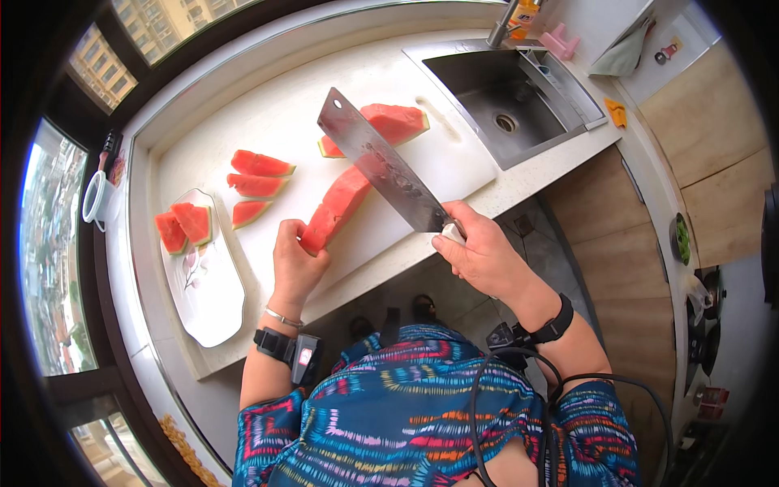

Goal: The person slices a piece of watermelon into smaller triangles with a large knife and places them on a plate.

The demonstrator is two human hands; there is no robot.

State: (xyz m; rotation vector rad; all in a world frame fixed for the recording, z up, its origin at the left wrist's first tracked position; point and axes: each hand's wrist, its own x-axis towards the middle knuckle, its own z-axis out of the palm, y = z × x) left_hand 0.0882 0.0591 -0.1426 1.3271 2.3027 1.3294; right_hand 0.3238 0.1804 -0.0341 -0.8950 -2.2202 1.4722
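Observation:
My right hand (481,246) grips the pale handle of a broad kitchen cleaver (383,164), its blade slanting up to the left above the white cutting board (450,170). My left hand (298,262) holds the near end of a long watermelon wedge (341,204); the blade hides part of its far end. Behind the blade lies another large watermelon piece (395,122). Several small watermelon slices (258,184) lie at the board's left side. Further left, cut watermelon pieces (192,224) rest at the far end of a white flower-patterned plate (213,304).
A steel sink (505,103) with a faucet (500,30) is set into the counter at the upper right. An orange bottle (523,18) and a pink plastic stand (560,41) are behind it. Windows line the left side. A black cable hangs by my right arm.

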